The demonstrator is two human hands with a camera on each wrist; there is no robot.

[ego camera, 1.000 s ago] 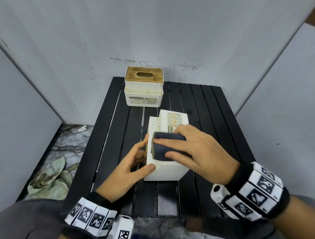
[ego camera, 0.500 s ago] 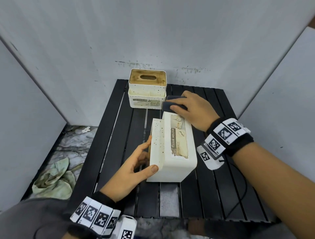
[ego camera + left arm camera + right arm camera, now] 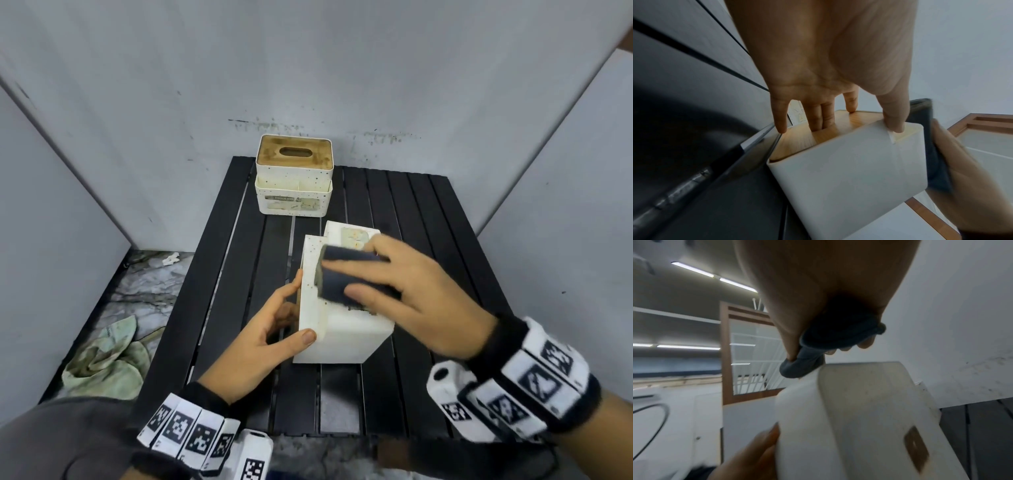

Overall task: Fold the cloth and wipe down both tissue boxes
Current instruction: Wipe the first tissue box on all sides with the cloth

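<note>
A white tissue box (image 3: 342, 337) lies on its side in the middle of the black slatted table (image 3: 428, 240). My left hand (image 3: 274, 329) steadies it from the left, thumb on the near corner and fingers on its wooden lid (image 3: 797, 141). My right hand (image 3: 394, 284) grips a folded dark cloth (image 3: 342, 277) and holds it against the box's upward face. The cloth (image 3: 818, 353) bunches under my fingers in the right wrist view. A second white tissue box (image 3: 294, 181) with a wooden lid stands upright at the table's back edge.
A crumpled pale green rag (image 3: 106, 359) lies on the marbled floor left of the table. Grey walls close in behind and on both sides. Bare slats show to the right of the lying box and along the near edge.
My right hand has pulled the cloth back from the box's far end to the middle of its upper face. The left hand keeps its hold and the box has not shifted.
</note>
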